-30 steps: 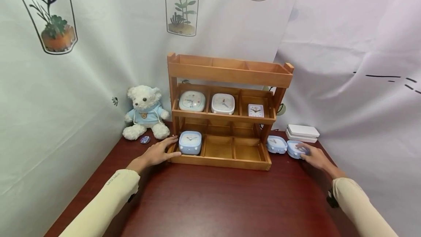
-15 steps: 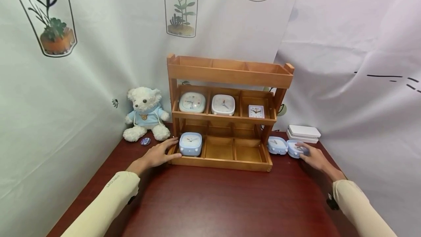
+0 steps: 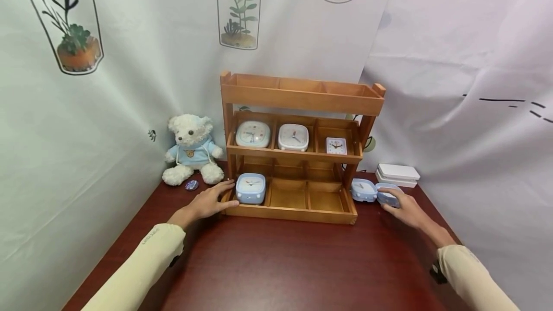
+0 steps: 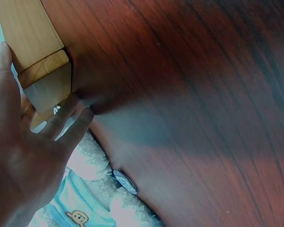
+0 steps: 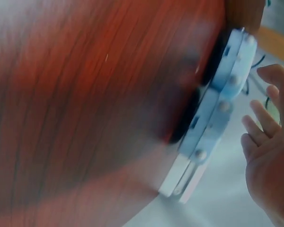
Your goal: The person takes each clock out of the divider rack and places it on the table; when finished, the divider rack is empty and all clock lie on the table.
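Note:
My left hand [image 3: 210, 200] rests at the lower left corner of a wooden shelf rack [image 3: 289, 214], fingers spread and mostly straight. In the left wrist view the shelf's corner [image 4: 45, 66] lies between thumb and fingers. Beside that hand, a blue alarm clock [image 3: 250, 189] sits in the bottom left compartment. My right hand [image 3: 406, 208] hovers over another blue alarm clock [image 3: 387, 197] on the table, partly covering it in the head view. The right wrist view shows a gap between the loosely bent fingers and this clock [image 5: 206, 125]. A matching blue clock [image 3: 364, 190] stands against its left side.
Two pale round-cornered clocks [image 3: 252, 134] and a small square clock [image 3: 336, 146] occupy the middle tier. White stacked boxes [image 3: 397, 174] lie behind the right hand. A white teddy bear [image 3: 192, 150] and a round badge [image 3: 192, 185] are at the left. Fabric walls enclose the table.
My right hand has come up off the right-hand blue clock and shifted slightly left. The left hand has stayed at the shelf corner.

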`<move>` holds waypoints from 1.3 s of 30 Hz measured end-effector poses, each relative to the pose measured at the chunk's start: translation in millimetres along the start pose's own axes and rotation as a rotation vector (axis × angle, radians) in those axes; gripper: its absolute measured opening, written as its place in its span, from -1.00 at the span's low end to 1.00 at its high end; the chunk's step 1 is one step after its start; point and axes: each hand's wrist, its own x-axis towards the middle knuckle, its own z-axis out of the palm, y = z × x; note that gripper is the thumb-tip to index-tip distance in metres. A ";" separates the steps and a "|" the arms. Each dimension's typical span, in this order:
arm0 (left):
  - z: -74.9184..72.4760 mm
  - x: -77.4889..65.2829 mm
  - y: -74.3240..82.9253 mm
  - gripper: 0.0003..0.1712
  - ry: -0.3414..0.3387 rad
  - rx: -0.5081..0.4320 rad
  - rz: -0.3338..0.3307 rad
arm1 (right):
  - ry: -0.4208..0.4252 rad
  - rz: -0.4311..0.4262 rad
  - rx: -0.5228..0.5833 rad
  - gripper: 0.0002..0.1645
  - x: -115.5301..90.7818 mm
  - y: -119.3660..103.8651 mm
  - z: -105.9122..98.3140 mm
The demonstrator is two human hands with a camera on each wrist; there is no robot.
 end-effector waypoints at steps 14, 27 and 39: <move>-3.7 -1.8 -2.4 0.00 0.004 -0.006 0.005 | -0.060 -0.181 0.108 -0.44 30.7 -78.8 20.2; -1.7 -1.8 1.2 -0.01 -0.002 -0.018 0.009 | -0.133 -0.216 0.177 -0.43 53.2 -126.7 44.4; -1.3 -1.1 0.4 0.01 0.000 -0.020 0.013 | -0.152 -0.247 0.217 -0.39 80.2 -162.5 69.3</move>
